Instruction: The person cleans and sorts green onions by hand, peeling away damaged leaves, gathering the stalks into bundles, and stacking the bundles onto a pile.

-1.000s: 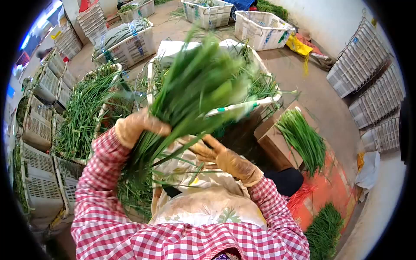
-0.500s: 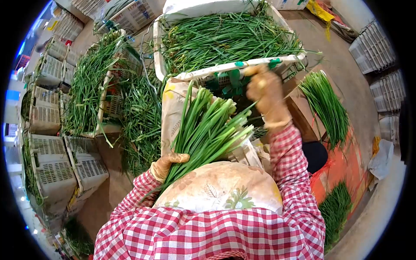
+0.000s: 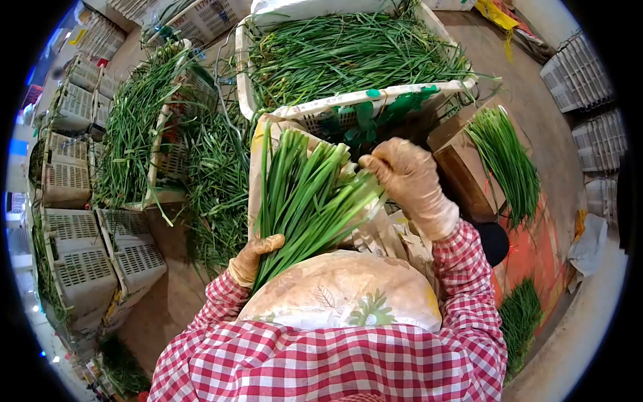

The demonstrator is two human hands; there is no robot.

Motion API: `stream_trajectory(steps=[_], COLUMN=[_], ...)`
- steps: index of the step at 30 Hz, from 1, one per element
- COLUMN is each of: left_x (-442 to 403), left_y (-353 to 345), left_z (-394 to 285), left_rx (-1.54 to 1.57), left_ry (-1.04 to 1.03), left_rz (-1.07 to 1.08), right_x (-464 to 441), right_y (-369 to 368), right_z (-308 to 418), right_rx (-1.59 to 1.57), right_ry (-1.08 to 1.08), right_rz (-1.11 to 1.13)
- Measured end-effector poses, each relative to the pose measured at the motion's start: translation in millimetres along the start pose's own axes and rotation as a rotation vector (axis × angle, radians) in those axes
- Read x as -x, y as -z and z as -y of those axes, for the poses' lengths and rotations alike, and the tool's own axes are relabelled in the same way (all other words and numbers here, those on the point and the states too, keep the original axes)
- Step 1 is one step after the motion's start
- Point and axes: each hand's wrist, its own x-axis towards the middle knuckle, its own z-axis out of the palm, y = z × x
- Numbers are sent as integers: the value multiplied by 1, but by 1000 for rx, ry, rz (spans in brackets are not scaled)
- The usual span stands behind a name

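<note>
My gloved left hand (image 3: 256, 258) is wrapped round the leafy lower end of a bunch of garlic chives (image 3: 308, 201), its thumb lying across the leaves. The pale cut ends fan out toward the upper right, over my lap. Beside those ends is my gloved right hand (image 3: 405, 181), fingers curled in a pinch close to the outermost stalks. Whatever is between its fingertips is hidden. A stained, leaf-printed apron (image 3: 338, 288) covers my lap beneath the bunch.
Ahead stands a white crate (image 3: 362, 97) heaped with loose chives. Another full crate (image 3: 159, 157) is at the left, with loose greens (image 3: 218, 181) beside it. A neat chive bundle (image 3: 504, 157) lies on a cardboard box (image 3: 462, 167) at the right. Stacked crates (image 3: 576, 74) line the right side.
My right hand has come down and in from above, to the stalk ends. The bunch in my left hand has spread and turned a little to the left.
</note>
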Motion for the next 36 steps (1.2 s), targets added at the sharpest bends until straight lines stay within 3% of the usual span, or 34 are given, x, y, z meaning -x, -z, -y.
stream_trajectory(steps=[1, 2, 3, 4, 5, 6, 7, 9, 11, 13, 15, 19, 21, 24, 25, 26, 27, 28, 30, 31, 33, 35, 36], left_x=[0, -1, -1, 0, 1, 3, 4, 6, 3, 2, 2, 2, 1, 5, 6, 7, 8, 8, 8, 7, 7, 8, 8], left_y=[-12, -19, -17, -12, -9, -23, -26, -29, -32, -29, -24, -29, -27, -31, -27, -21, -17, -18, -22, -23, -26, -22, -20], left_z=[2, 4, 5, 6, 8, 4, 3, 1, 2, 3, 5, 5, 6, 4, 5, 6, 7, 7, 7, 8, 9, 9, 9], left_rx=[43, 87, 93, 151, 210, 212, 217, 54, 43, 184, 197, 93, 96, 181, 183, 183, 184, 185, 177, 180, 188, 201, 213], left_ry=[-47, -94, -93, -98, -104, -139, -147, -193, -227, -206, -200, -257, -231, -242, -244, -221, -197, -198, -232, -239, -280, -242, -198], left_rz=[-58, -114, -113, -71, -32, -13, -19, -80, -85, 0, 12, -26, -43, 21, 19, 19, 20, 22, 43, 46, 44, 57, 75], right_x=[-5, -5, -8, -12, -10, -11, -3, 7, 6, 27, 43, 36, 32, 29, 31, 25, 23, 21, 26, 17, 24, 27, 21], right_y=[4, 3, 7, 23, 31, 51, 52, 43, 34, 3, -21, -20, -8, 4, 4, 7, 8, 13, 31, 35, 20, 4, 5], right_z=[-5, -19, -50, -49, -78, -87, -109, -99, -29, -19, -20, 4, 0, -14, -28, -32, -52, -81, -137, -134, -118, -92, -53], right_rx=[121, -12, 76, 363, 353, 699, 666, 330, -634, -708, -996, -1000, -966, -512, -403, -524, -397, -78, 723, 835, 850, -31, -648], right_ry=[146, 82, 144, -44, -205, -333, -388, -516, -987, -710, -795, -860, -880, -804, -735, -735, -735, -644, -361, -601, -573, -511, -729], right_rz=[-59, -163, -257, -265, -442, -248, -280, 64, 489, 552, 594, 460, 535, 422, 305, 118, -44, -101, -132, 16, 58, 328, 457])
